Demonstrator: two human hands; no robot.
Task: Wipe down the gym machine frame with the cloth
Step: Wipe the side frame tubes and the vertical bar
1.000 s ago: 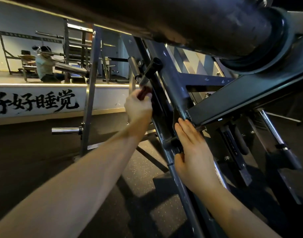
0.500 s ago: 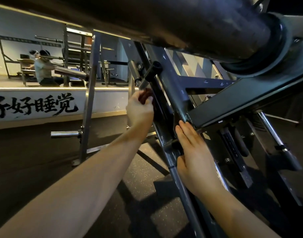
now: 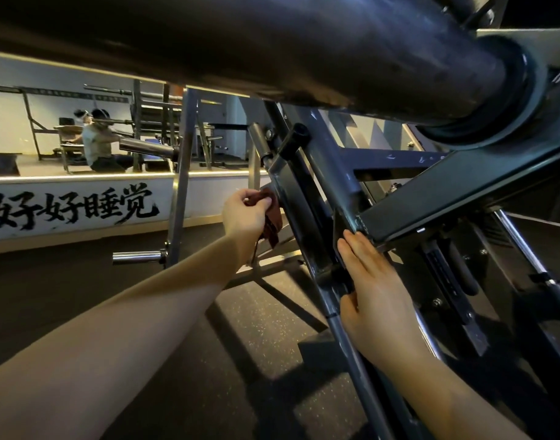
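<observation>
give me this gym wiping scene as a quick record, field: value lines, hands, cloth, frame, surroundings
left hand: closed around the cloth, holding it against the frame's slanted dark bar
cloth: dark reddish, bunched, tail hanging below the hand
right hand: flat and open on the frame, fingers pointing up toward a welded joint, holding nothing
frame: dark slanted steel beams, chrome rods at right
overhead: large dark cylinder across the top
floor: dark speckled matting
background: white wall banner with black characters; a seated person farther off

Dark reddish cloth (image 3: 270, 217) — bunched, hanging, seemingly touching slanted dark metal frame (image 3: 307, 198)
</observation>
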